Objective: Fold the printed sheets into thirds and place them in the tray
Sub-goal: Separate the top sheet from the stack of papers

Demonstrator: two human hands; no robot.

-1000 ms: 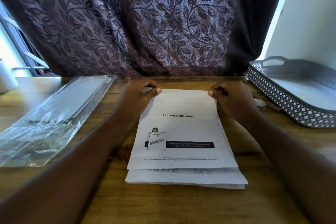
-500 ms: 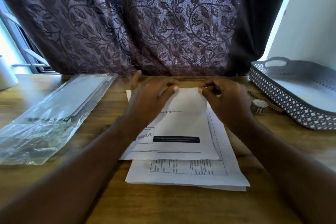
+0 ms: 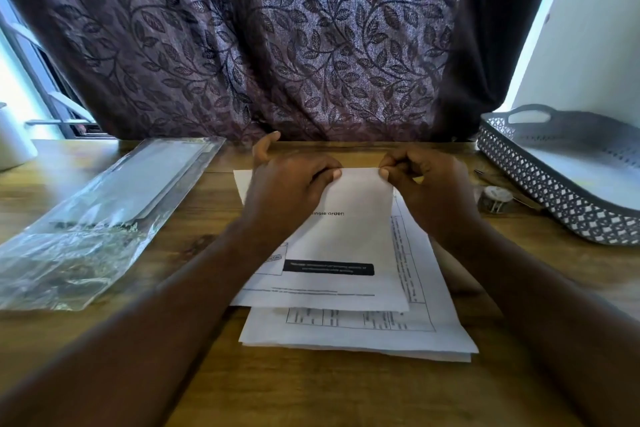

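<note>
Left hand (image 3: 294, 185) and right hand (image 3: 429, 184) are pinching the far edge of the top sheet (image 3: 346, 243), closer together than before; I am seeing it lifting askew off the stack (image 3: 436, 333) in the middle of the table (image 3: 311, 395); the first fold is starting.

A small round pale object (image 3: 496, 196) lies on the brown wooden bench (image 3: 311, 392) between the white printed paper stack (image 3: 346, 334) and the grey latticed plastic tray (image 3: 554, 199).
</note>
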